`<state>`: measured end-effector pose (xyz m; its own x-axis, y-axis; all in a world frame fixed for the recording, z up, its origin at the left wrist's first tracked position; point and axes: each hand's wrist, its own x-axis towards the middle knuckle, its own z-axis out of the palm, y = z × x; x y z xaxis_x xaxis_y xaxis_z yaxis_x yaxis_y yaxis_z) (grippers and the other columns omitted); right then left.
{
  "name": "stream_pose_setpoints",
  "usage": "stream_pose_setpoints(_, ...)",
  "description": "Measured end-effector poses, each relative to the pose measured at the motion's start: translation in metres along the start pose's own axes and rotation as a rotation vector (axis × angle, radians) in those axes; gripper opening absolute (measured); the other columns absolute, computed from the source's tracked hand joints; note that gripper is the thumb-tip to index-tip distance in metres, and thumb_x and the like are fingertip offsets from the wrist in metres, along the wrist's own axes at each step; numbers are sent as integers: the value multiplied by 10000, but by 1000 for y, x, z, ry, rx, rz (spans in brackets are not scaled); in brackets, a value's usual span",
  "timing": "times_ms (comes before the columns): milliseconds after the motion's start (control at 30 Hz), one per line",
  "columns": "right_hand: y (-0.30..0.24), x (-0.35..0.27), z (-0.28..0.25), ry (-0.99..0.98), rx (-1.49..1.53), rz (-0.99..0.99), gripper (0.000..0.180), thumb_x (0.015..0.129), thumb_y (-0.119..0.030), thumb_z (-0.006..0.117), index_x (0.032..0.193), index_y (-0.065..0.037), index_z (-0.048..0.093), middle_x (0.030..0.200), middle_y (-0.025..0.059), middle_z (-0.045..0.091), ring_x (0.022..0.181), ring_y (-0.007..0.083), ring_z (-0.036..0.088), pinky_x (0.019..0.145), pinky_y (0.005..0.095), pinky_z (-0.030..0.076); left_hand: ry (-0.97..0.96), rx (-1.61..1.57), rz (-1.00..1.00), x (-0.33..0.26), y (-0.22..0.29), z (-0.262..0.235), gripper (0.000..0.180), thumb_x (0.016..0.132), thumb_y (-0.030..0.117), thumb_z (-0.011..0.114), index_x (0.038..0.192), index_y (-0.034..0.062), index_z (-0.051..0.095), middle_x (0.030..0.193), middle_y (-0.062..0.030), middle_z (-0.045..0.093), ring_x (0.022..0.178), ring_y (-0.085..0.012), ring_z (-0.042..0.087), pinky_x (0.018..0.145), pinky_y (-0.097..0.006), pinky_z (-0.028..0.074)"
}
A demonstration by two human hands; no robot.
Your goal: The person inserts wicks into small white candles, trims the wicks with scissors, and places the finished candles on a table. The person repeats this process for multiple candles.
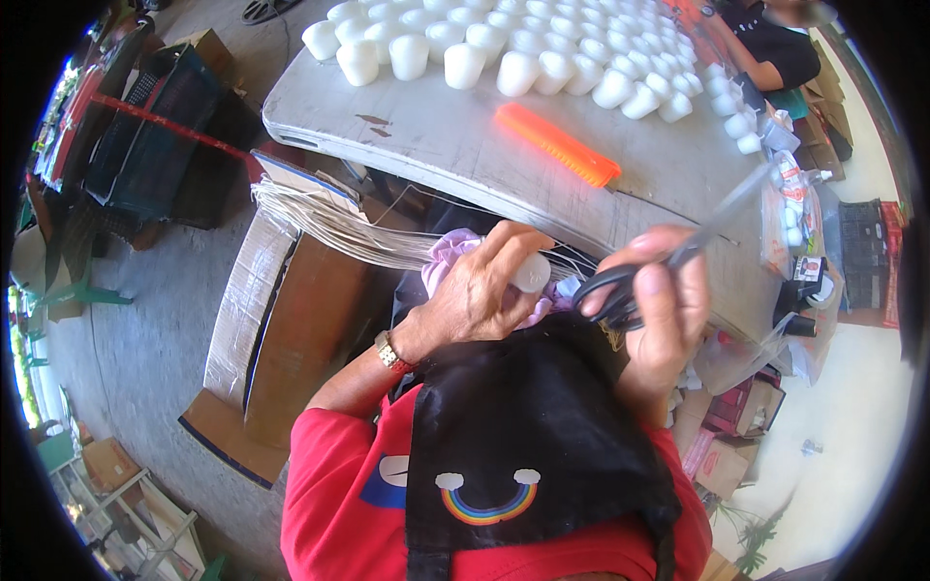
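White candle (531,272): a small, pale cylinder held just off the near edge of the table, above the person's lap, with a lilac cloth (448,259) bunched beneath and behind it.

Risk, blades: the scissors (639,283) sit just beside the candle and the fingers around it; a closing cut made this near could nick a fingertip or gouge the wax, in the writer's judgement.

Risk, hold: only the candle's top shows above the fingers, so a smooth wax body pinched from the side might slip and drop into the lap.

Risk, wicks: the bundle of pale strings (329,225) runs in from the left toward the hands; a loose strand could stray between the blades.

Left hand (475,290): curled closed round the candle, fingers wrapped over its side, thumb side toward the scissors; a metal watch band shows at the wrist.

Right hand (664,310): closed through the black handles of the scissors, gripping them firmly; the blades point up and to the right over the table edge and look blurred, so how far apart they stand cannot be told.

Table (465,145): grey-white, worn, well covered at its far side with rows of white candles (542,48).

Orange comb (558,144): lies flat on the table, apart from both hands.

Apron (533,436): black, with a rainbow patch, over a red shirt.

Other person: a dark sleeve at the far right corner of the table.
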<state>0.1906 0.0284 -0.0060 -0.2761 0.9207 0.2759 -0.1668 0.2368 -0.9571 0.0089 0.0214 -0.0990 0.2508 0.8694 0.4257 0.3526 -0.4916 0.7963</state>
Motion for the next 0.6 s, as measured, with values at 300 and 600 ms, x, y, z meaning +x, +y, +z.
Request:
stream_pose_setpoints(300, 39, -33, -18, -418, -77, 636, 230, 915, -33, 504, 1142, -11, 540, 953, 78, 630, 874, 139, 647, 834, 290, 488, -12, 465, -128, -50, -52, -9, 356, 698, 143, 739, 1035, 110, 628, 1052, -140, 509, 995, -335, 569, 957, -552, 440)
stream_pose_setpoints(600, 56, -34, -58, -759, 309, 678, 533, 800, -81, 452, 1322, 29, 442, 1183, 204, 607, 1153, 273, 561, 1053, 375, 349, -170, 374, -656, -87, -50, -35, 374, 766, 171, 688, 1072, 63, 502, 898, -207, 610, 832, -433, 616, 691, -478, 513)
